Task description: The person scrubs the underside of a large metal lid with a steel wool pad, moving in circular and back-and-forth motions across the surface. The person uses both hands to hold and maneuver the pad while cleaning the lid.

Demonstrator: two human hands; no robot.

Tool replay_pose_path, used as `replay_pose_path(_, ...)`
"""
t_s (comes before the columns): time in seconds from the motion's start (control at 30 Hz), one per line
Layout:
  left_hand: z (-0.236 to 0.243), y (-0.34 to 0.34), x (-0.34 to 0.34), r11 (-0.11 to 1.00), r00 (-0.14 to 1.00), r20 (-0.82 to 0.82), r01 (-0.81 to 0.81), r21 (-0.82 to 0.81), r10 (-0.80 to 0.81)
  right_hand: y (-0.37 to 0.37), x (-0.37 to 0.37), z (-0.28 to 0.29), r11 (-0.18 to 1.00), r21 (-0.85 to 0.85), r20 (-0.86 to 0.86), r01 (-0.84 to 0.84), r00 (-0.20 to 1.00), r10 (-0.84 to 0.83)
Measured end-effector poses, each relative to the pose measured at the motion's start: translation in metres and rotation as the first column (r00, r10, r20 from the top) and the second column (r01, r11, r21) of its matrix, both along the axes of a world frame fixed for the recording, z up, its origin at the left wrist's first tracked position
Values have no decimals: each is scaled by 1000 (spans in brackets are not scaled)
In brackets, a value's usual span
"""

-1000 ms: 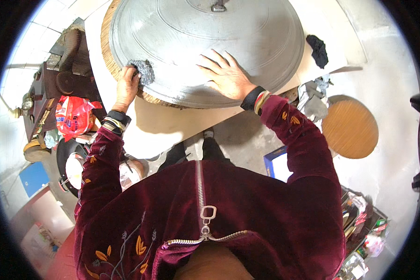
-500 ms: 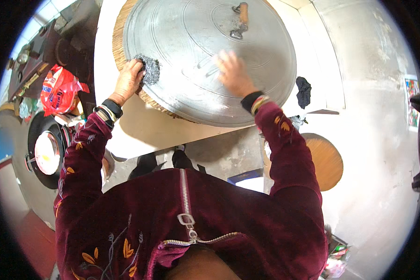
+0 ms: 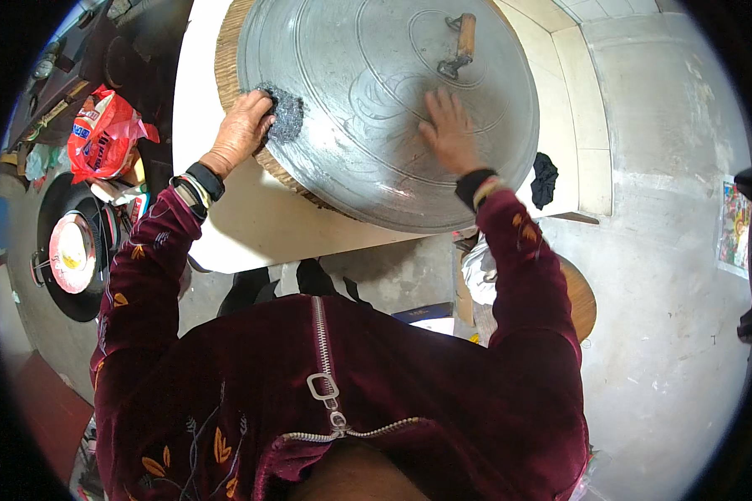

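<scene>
A large round grey metal lid (image 3: 334,50) with ring grooves and a wooden-gripped handle (image 3: 466,37) lies over a round wooden board (image 3: 234,63). At the lid's left edge, my left hand (image 3: 241,129) is closed on a dark grey steel wool scouring pad (image 3: 287,117), pressing it against the metal. My right hand (image 3: 453,138) is over the lid's right half, below the handle, palm down with fingers spread. It holds nothing; whether it touches the metal I cannot tell.
The board rests on a white table (image 3: 267,225). A crumpled black cloth (image 3: 544,179) lies at the table's right side. On the left are a red plastic bag (image 3: 100,138) and a black wok (image 3: 54,296) holding a bowl. A round wooden stool (image 3: 578,296) stands at lower right.
My right hand, blurred before, has moved right and now shows clearly. My left hand and the scouring pad have shifted slightly right. The lid's handle also appears farther right, and the whole view has shifted somewhat.
</scene>
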State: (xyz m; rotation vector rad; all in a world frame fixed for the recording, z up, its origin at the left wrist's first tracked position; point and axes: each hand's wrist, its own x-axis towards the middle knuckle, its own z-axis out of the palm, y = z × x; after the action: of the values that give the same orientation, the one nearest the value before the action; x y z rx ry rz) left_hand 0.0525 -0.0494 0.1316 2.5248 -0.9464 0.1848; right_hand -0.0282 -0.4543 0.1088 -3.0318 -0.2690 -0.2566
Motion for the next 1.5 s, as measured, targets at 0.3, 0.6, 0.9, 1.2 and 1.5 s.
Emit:
replay_pose_path(0.3, 4, 3, 5, 997, 997, 11, 75, -30, -75, 70, 7, -10, 913, 101, 140, -394, 915, 380)
replay_pose_path(0.6, 3, 0, 7, 995, 996, 3, 86, 46, -86, -67, 34, -10, 985, 102, -94, 140, 987, -131)
replay_pose_path(0.9, 9, -2, 9, 991, 994, -53, 101, 89, -96, -111, -5, -23, 893, 151, -190, 424, 899, -394)
replay_pose_path(1.2, -1, 4, 15, 985, 990, 16, 134, 113, -137, 0, -145, -44, 960, 182, 196, -215, 964, 179)
replay_pose_path(1.5, -1, 5, 20, 971, 985, 10, 169, 172, -173, 27, -155, -20, 940, 339, 256, 33, 959, -126)
